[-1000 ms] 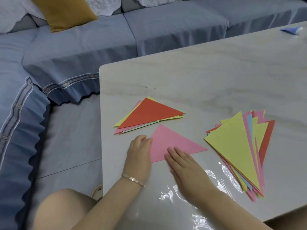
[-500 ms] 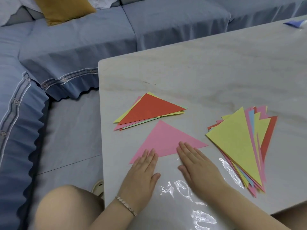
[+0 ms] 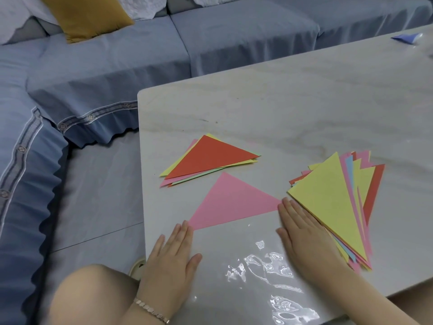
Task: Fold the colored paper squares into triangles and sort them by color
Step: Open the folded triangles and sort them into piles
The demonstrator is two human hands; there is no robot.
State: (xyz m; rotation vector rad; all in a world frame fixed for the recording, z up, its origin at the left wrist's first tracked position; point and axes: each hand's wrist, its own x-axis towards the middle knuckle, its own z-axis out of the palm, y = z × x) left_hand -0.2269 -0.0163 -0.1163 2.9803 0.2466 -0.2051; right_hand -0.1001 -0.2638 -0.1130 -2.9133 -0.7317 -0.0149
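Note:
A pink paper triangle [image 3: 230, 202] lies flat on the table in front of me. My left hand [image 3: 172, 256] rests flat with straight fingers, fingertips touching the triangle's lower left corner. My right hand [image 3: 302, 233] lies flat too, fingertips at the triangle's right corner, its outer side against the mixed stack. A small pile of folded triangles with a red one on top [image 3: 210, 158] sits just behind the pink one. At the right lies a mixed stack topped by a yellow triangle [image 3: 328, 202].
The pale marble table [image 3: 293, 109] has its left edge and rounded corner close to the piles. A blue paper scrap [image 3: 406, 38] lies at the far right. A blue sofa [image 3: 131, 55] with a mustard cushion [image 3: 86, 17] wraps round the back and left. My knee [image 3: 93, 299] is below the table's near left.
Both hands have slid outward along the pink triangle's lower edge, from its middle to its two corners. The pink paper now lies fully flat as one wide triangle.

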